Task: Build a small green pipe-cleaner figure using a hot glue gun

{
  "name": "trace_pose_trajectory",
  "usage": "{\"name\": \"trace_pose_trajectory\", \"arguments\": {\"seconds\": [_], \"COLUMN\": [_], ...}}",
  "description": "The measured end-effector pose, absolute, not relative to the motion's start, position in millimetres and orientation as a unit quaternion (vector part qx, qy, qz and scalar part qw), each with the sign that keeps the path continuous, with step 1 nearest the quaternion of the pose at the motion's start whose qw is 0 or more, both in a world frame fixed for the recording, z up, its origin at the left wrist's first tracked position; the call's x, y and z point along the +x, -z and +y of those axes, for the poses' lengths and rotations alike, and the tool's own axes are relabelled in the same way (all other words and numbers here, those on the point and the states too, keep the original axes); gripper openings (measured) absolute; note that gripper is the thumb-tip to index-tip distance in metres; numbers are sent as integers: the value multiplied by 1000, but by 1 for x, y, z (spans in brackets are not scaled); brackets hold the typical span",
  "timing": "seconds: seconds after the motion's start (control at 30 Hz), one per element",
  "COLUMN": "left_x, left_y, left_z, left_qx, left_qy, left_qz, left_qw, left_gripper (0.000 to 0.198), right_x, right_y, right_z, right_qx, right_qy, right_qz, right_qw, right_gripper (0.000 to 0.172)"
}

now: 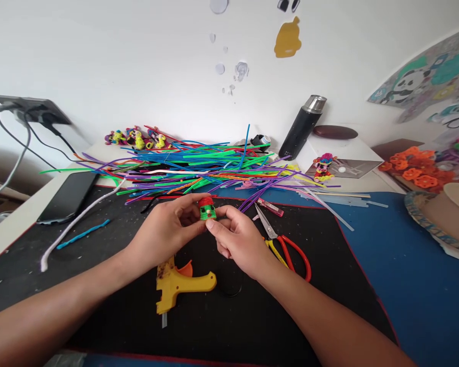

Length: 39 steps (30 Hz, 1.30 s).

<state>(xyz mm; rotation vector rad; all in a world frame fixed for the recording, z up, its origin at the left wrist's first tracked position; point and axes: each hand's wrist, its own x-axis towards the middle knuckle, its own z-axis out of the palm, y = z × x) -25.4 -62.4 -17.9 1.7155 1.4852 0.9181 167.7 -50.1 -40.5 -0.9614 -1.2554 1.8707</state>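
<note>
Head cam: left hand [162, 227] and right hand [239, 234] are both pinched nearly closed on a small red-and-green doll [207, 210], held up over the middle of the black mat [252, 316], a bit farther than the yellow glue gun [170, 290]. Red top and face bits are already on; no arms or legs visible, so I'd guess partway. More dolls [136, 138] sit far left by the pipe cleaners [214, 159]. Can't tell what's left.
</note>
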Motion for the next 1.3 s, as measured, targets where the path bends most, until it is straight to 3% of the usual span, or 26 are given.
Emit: {"name": "trace_pose_trajectory", "arguments": {"seconds": [0.4,0.93,1.3], "left_x": [-24,-24,-24], "left_y": [19,19,22], "left_z": [-66,-64,-62], "left_qx": [691,640,642], "left_qy": [-340,-353,-352], "left_qz": [569,570,565], "left_qw": [287,375,380], "left_gripper": [50,61,59], "right_x": [166,167,167], "right_y": [43,47,47], "right_z": [-49,-48,-49], "right_qx": [-355,-343,-348], "right_qy": [-731,-732,-728], "right_qz": [-464,-467,-472], "right_qw": [354,358,355], "right_gripper": [38,39,38]}}
